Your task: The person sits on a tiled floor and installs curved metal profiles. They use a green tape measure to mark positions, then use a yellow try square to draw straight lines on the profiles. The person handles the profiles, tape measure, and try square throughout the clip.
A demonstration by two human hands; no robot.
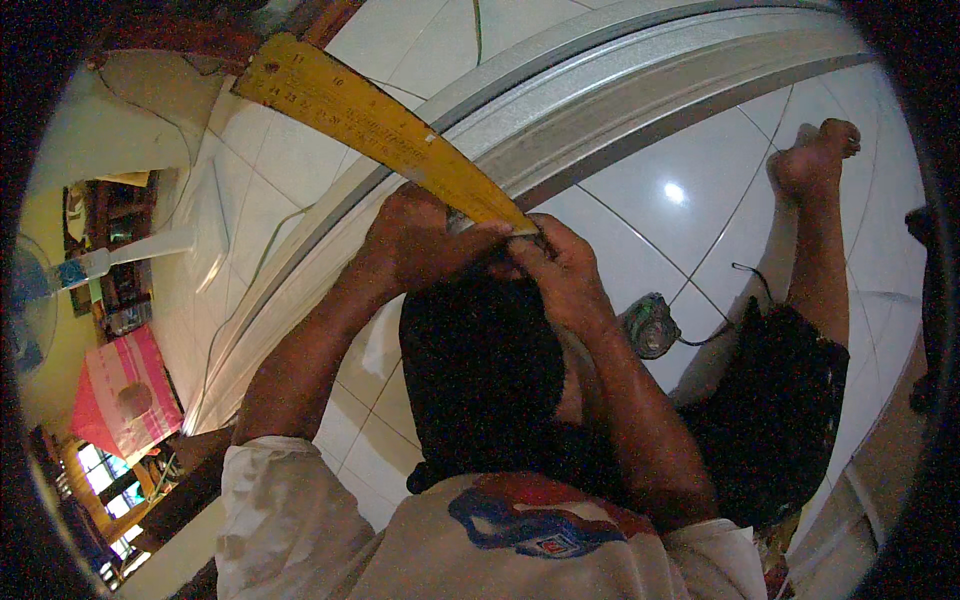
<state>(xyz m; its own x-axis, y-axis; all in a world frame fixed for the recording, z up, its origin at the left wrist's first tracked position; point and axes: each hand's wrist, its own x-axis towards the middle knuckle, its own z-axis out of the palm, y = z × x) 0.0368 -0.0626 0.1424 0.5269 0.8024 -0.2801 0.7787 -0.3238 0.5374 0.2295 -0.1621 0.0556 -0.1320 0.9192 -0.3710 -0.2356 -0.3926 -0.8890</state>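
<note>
Both of my hands hold a yellow ruler by its near end. It slants away to the upper left, its far end raised over a long silver metal profile. My left hand closes on the ruler's left side, thumb reaching toward the tip; its other fingers are mostly hidden. Beside it, my right hand pinches the same tip, close to the left thumb. Whether anything small lies between the fingers cannot be made out. The profile runs across the floor just beyond my hands, and the ruler covers part of it.
On the white tiled floor to my right lies a dark, rounded tape measure with a cord. My bare leg stretches out at the far right. A fan with a pale post and a pink box are at the left.
</note>
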